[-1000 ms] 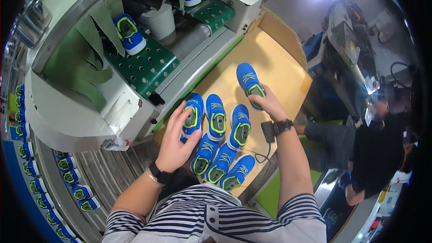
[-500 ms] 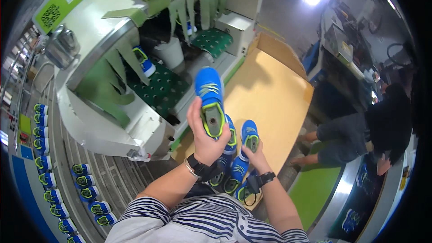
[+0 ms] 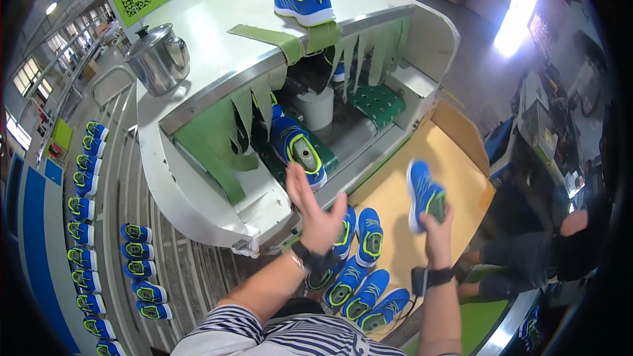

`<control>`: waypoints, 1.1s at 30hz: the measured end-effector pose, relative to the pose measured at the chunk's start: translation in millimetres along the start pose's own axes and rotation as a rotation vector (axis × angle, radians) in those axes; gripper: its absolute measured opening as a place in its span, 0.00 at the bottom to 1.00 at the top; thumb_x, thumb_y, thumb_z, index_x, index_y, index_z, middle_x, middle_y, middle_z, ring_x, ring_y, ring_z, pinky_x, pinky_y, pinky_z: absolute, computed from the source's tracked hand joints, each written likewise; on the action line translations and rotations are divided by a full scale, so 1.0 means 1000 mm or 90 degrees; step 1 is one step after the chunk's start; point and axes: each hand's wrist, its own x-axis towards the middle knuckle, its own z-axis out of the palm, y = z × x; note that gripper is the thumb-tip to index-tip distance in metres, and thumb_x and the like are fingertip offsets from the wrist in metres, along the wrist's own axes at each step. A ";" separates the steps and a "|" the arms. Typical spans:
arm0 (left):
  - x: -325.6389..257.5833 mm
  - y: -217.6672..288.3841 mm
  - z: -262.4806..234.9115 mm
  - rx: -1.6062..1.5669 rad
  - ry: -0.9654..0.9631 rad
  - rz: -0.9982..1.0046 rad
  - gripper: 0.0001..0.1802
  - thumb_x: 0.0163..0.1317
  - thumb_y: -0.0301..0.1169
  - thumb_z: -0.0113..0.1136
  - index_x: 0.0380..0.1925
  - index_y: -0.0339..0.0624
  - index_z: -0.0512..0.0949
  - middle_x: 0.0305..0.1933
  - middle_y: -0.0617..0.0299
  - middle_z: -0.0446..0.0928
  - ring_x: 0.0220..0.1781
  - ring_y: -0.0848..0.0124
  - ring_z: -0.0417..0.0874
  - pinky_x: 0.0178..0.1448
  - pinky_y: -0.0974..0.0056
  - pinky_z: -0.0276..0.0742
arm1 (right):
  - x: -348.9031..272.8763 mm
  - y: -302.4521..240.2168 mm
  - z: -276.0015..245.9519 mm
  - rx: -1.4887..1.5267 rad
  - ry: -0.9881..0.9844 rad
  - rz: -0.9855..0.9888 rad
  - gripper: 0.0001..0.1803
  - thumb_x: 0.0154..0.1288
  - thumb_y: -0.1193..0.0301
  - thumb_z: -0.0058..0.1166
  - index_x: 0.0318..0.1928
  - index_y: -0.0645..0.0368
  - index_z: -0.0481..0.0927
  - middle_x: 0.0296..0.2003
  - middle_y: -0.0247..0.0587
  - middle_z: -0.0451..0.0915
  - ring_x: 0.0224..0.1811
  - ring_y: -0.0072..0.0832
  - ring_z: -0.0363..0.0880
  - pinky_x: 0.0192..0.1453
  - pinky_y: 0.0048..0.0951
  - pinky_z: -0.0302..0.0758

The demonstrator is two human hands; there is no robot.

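My left hand (image 3: pixel 318 214) is open with its fingers spread, just in front of the machine's mouth. By its fingertips a blue sneaker with lime-green lining (image 3: pixel 298 150) rests on the green perforated belt (image 3: pixel 330 148), toe inward, a grey last inside. My right hand (image 3: pixel 436 234) grips the heel end of another blue sneaker (image 3: pixel 422 188), held toe-up above the tan board (image 3: pixel 458 181). Several matching sneakers (image 3: pixel 370 236) sit on the board close to my body.
A white machine (image 3: pixel 198 151) with green strip curtains spans the middle. On its top stand a steel pitcher (image 3: pixel 158 62) and a sneaker (image 3: pixel 304 3). Sneakers (image 3: pixel 82 232) line a slatted rack at left. At right, another person (image 3: pixel 560 244) stands near a green-edged bench.
My left hand has let go of its sneaker, which now lies on the green belt inside the machine. My right hand has moved rightward and holds a sneaker up. The view has shifted.
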 end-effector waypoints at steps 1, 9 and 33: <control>-0.016 0.006 -0.006 0.006 -0.055 0.020 0.53 0.58 0.29 0.69 0.78 0.37 0.46 0.79 0.37 0.44 0.81 0.42 0.49 0.81 0.47 0.49 | 0.023 -0.023 0.015 0.011 -0.049 -0.067 0.42 0.58 0.76 0.66 0.71 0.56 0.59 0.60 0.45 0.73 0.62 0.35 0.74 0.67 0.36 0.70; -0.090 -0.020 -0.033 0.152 -0.484 0.044 0.38 0.62 0.37 0.66 0.72 0.48 0.66 0.78 0.43 0.55 0.78 0.39 0.55 0.76 0.37 0.52 | 0.193 -0.073 0.174 -0.308 -0.193 -0.292 0.43 0.58 0.63 0.70 0.72 0.55 0.66 0.67 0.56 0.71 0.71 0.47 0.69 0.74 0.37 0.65; -0.088 -0.005 0.058 0.234 -0.713 0.182 0.32 0.67 0.47 0.59 0.68 0.47 0.71 0.78 0.49 0.62 0.80 0.46 0.57 0.77 0.27 0.42 | -0.256 0.046 -0.168 -0.377 0.025 0.294 0.29 0.67 0.61 0.64 0.62 0.65 0.76 0.53 0.52 0.83 0.52 0.34 0.84 0.56 0.34 0.80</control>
